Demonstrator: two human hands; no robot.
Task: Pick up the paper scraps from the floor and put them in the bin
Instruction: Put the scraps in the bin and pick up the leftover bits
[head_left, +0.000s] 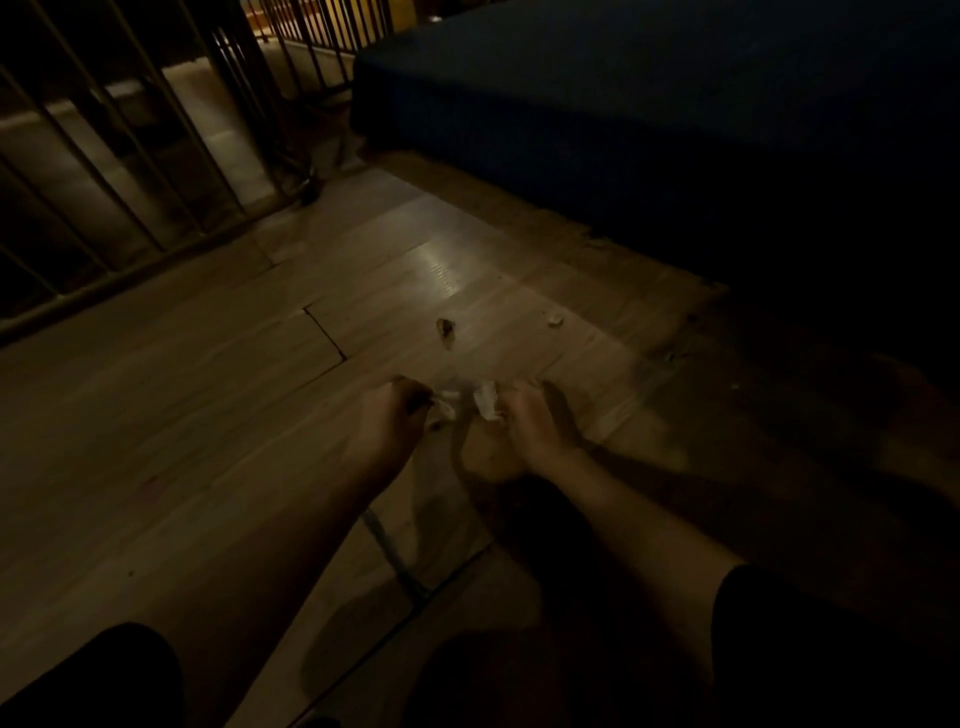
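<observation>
I'm looking down at a dim wooden floor with both of my arms stretched forward and low. My left hand is curled, fingers pinched narrow around a small white paper scrap that sticks out toward the middle. My right hand is just beside it, also closed narrow on a second white scrap that pokes up from between the fingertips. The two held pieces sit close together, nearly touching, right above the boards.

Further out on the floor lies another small pale scrap, well apart from my hands and to the right. Between it and my hands there is a small dark fleck on the boards; I cannot tell whether it is paper or a mark in the wood.

A dark blue mattress or low bed fills the upper right, resting on the floor. A metal railing with slanted bars runs along the upper left. Dark sleeves show at the bottom corners of the view. I see no bin in this view
</observation>
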